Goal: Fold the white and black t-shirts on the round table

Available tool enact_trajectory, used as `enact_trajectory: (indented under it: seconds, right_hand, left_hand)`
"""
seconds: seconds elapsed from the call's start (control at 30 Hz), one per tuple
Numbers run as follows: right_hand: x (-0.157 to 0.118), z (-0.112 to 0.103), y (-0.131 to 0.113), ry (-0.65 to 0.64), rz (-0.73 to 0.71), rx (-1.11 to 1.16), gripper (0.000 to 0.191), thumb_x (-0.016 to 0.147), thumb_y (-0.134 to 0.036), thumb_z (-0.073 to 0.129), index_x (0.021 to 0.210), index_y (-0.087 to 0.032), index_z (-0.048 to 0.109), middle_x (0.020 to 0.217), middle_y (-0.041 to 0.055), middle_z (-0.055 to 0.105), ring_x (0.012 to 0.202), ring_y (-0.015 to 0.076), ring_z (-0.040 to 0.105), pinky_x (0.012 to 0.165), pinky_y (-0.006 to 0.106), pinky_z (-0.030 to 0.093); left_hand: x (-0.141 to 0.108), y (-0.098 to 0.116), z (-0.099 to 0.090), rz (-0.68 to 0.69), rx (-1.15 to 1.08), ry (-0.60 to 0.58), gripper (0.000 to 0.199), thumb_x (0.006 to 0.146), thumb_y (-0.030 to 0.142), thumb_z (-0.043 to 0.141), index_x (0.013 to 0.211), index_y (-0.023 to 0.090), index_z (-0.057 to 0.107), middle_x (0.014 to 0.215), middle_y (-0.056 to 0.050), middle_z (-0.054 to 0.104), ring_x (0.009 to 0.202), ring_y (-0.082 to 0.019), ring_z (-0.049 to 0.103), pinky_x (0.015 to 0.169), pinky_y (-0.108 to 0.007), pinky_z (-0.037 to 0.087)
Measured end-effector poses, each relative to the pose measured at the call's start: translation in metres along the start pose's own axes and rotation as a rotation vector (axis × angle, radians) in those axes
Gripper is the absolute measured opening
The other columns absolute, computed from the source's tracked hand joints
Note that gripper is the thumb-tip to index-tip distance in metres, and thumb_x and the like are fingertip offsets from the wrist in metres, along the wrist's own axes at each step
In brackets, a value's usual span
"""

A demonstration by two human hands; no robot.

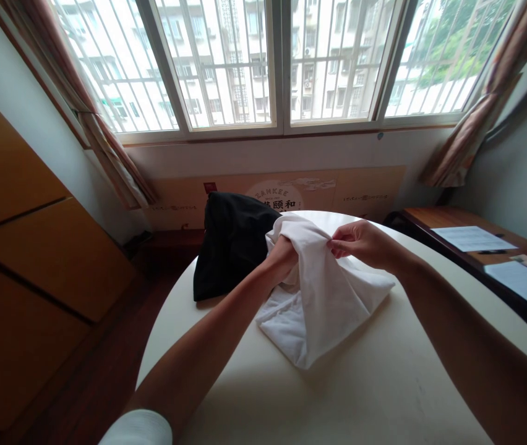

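Observation:
A white cloth (326, 309), perhaps a garment, lies bunched and partly folded on the round white table (375, 383). My left hand (286, 252) reaches in under a fold of it, and its fingers are hidden there. On the right, my right hand (349, 240) is closed in a pinch on the cloth's raised upper edge, thumb against fingertips. Beside the white cloth, to the left, a black cloth (233, 247) rests in a heap near the table's far left edge. The white cloth's far side overlaps or touches the black one; which of the two I cannot tell.
A dark wooden desk (424, 219) with paper sheets (472, 238) stands at the right. Behind the table, a printed cardboard panel (370, 185) leans below the barred window (226, 68). Wooden cabinet doors (26, 278) are on the left.

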State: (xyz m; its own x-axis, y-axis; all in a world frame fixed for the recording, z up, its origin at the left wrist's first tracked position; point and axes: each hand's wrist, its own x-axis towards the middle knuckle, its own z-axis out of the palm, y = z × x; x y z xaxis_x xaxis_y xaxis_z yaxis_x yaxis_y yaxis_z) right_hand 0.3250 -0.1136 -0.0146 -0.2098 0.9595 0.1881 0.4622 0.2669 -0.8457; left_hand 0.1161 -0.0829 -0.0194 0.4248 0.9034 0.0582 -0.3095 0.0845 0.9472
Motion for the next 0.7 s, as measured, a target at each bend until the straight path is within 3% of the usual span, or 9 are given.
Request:
enact_trajectory:
  seconds: [0.17,0.27,0.37,0.43,0.5,0.57,0.63,0.7]
  right_hand:
    - [-0.005,-0.028,0.007,0.253,0.125,0.347,0.04,0.081,-0.054,0.086,0.084,-0.022,0.064,0.076,0.0031,0.069,0.071,0.0187,0.068,0.063,0.03,0.059]
    - [-0.009,-0.045,0.011,0.36,0.173,0.483,0.034,0.08,-0.047,0.087,0.085,-0.021,0.065,0.071,0.0012,0.065,0.062,0.0154,0.062,0.053,0.025,0.053]
    - [-0.016,-0.057,0.001,0.482,0.194,0.434,0.03,0.078,-0.043,0.088,0.087,-0.021,0.069,0.07,0.0001,0.066,0.054,0.0134,0.057,0.045,0.022,0.046]
    - [-0.023,-0.063,-0.011,0.534,0.122,0.368,0.029,0.077,-0.042,0.09,0.089,-0.023,0.072,0.072,-0.0006,0.067,0.054,0.0119,0.056,0.044,0.021,0.045]
    - [-0.03,-0.068,-0.022,0.498,0.045,0.311,0.033,0.077,-0.045,0.091,0.099,-0.025,0.077,0.084,0.0012,0.073,0.062,0.0132,0.062,0.05,0.021,0.049]
    - [-0.033,-0.07,-0.025,0.385,0.049,0.233,0.043,0.077,-0.05,0.09,0.112,-0.026,0.079,0.097,0.0044,0.078,0.074,0.0176,0.068,0.059,0.025,0.055]
    - [-0.031,-0.069,-0.019,0.236,0.119,0.111,0.047,0.075,-0.055,0.088,0.11,-0.024,0.081,0.098,0.0071,0.08,0.078,0.0222,0.071,0.062,0.029,0.056]
    - [-0.024,-0.063,-0.008,0.141,0.162,-0.036,0.044,0.074,-0.059,0.087,0.097,-0.022,0.084,0.089,0.0078,0.08,0.074,0.0238,0.07,0.06,0.03,0.054]
  left_hand:
    - [0.016,0.015,-0.021,-0.027,-0.027,0.137,0.014,0.085,0.023,0.071,0.077,0.015,0.063,0.07,-0.003,0.066,0.055,-0.013,0.059,0.052,-0.023,0.05]
    - [0.014,0.042,-0.037,0.097,0.098,0.21,0.025,0.09,0.024,0.071,0.072,0.018,0.054,0.057,0.005,0.051,0.042,-0.007,0.043,0.04,-0.016,0.033]
    - [-0.004,0.077,-0.038,0.23,0.117,0.117,0.036,0.093,0.027,0.074,0.07,0.02,0.048,0.054,0.01,0.037,0.038,-0.003,0.025,0.037,-0.014,0.017]
    - [-0.016,0.097,-0.032,0.323,0.07,0.038,0.038,0.096,0.029,0.073,0.071,0.02,0.046,0.056,0.011,0.031,0.038,-0.003,0.021,0.037,-0.014,0.015]
    - [-0.021,0.11,-0.026,0.419,0.002,0.013,0.038,0.099,0.029,0.07,0.071,0.021,0.045,0.057,0.011,0.029,0.04,-0.005,0.024,0.039,-0.015,0.02]
    - [-0.016,0.11,-0.028,0.465,-0.046,0.06,0.035,0.101,0.031,0.068,0.074,0.022,0.047,0.059,0.009,0.036,0.045,-0.007,0.037,0.045,-0.016,0.033]
    - [-0.005,0.093,-0.036,0.389,-0.013,0.11,0.03,0.099,0.036,0.071,0.079,0.022,0.052,0.065,0.006,0.049,0.055,-0.01,0.051,0.056,-0.019,0.045]
    - [0.003,0.062,-0.044,0.197,0.124,0.064,0.029,0.092,0.04,0.078,0.083,0.022,0.057,0.069,0.003,0.056,0.061,-0.012,0.056,0.06,-0.021,0.047]
